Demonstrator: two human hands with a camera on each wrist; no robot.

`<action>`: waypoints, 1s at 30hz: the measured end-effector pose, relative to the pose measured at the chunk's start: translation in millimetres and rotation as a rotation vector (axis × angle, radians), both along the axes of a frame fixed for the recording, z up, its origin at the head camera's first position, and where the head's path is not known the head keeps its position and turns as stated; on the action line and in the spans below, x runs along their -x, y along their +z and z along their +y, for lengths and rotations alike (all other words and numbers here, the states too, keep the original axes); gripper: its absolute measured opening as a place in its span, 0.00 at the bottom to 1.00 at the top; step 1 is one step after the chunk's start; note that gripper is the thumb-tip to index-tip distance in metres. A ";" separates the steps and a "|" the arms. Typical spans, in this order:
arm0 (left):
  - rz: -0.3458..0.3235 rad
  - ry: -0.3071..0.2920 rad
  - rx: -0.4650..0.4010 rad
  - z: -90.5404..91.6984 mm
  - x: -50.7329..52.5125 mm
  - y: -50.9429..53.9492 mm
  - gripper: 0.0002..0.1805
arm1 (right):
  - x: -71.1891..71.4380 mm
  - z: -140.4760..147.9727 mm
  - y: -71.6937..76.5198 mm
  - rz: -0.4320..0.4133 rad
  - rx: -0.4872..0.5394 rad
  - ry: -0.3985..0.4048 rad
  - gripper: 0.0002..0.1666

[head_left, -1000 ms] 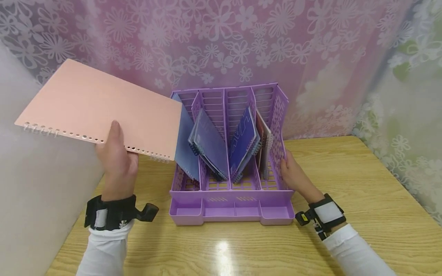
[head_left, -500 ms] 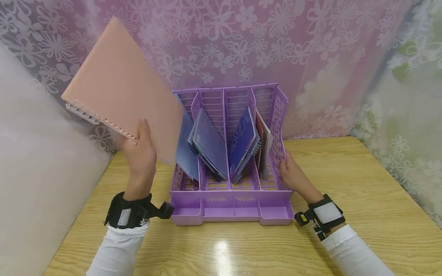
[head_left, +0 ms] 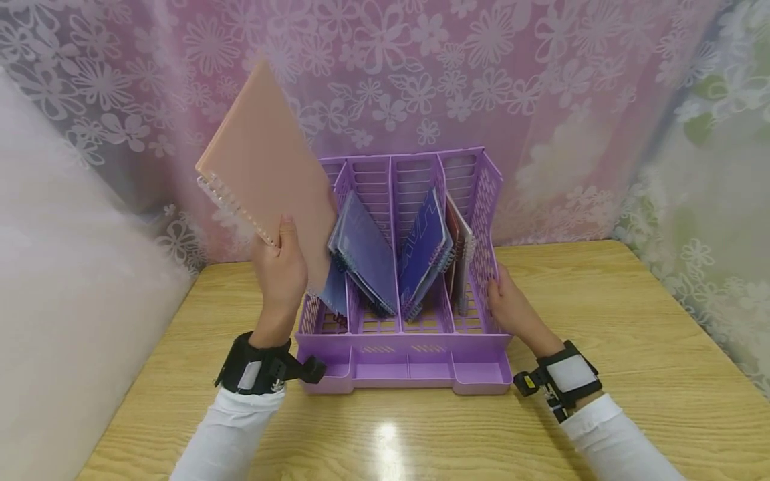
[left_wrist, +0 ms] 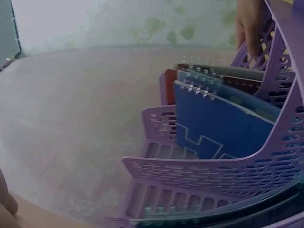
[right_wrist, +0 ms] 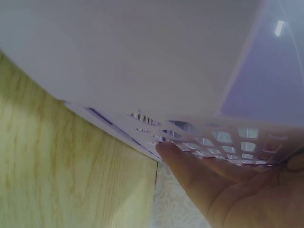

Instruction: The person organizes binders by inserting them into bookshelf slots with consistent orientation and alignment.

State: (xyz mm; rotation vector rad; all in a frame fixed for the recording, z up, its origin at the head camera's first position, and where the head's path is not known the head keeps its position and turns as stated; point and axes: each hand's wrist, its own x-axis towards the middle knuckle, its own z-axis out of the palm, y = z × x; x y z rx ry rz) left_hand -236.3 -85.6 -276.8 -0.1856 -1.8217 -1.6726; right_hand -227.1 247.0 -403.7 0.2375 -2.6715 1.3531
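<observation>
My left hand grips a peach spiral notebook near its coil-bound edge, thumb on the cover. The notebook is tilted, its lower corner at the leftmost slot of a purple desk file organizer, in front of a blue notebook standing there. My right hand holds the organizer's right side wall; in the right wrist view, fingers lie against its perforated side. Only a bit of the left hand shows in the left wrist view, at the lower left corner.
Middle slots hold blue-grey notebooks and dark blue notebooks, leaning. Brown and white notebooks stand in the right slot. Shallow trays line the organizer's front. The wooden table meets a flowered curtain behind.
My left hand has brought the peach notebook rightward to the organizer's left slot, turning it from nearly flat to steeply tilted. The right hand and organizer have stayed put.
</observation>
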 end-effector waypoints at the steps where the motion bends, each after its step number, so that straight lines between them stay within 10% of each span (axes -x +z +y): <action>1: -0.010 -0.016 -0.016 2.2 2.7 -2.6 0.16 | 0.2 -0.2 -0.1 0.005 0.001 -0.003 0.29; 15: -0.176 -0.200 -0.097 11.7 22.2 -36.8 0.12 | -1.0 -1.7 -1.6 0.013 -0.006 -0.008 0.29; 22: -0.342 -0.310 0.009 3.5 26.9 -42.3 0.24 | -1.6 -1.3 0.5 0.021 -0.003 -0.003 0.28; 30: -0.544 -0.911 -0.154 -10.9 44.6 -57.8 0.35 | -0.3 0.2 -0.5 0.028 0.008 -0.003 0.28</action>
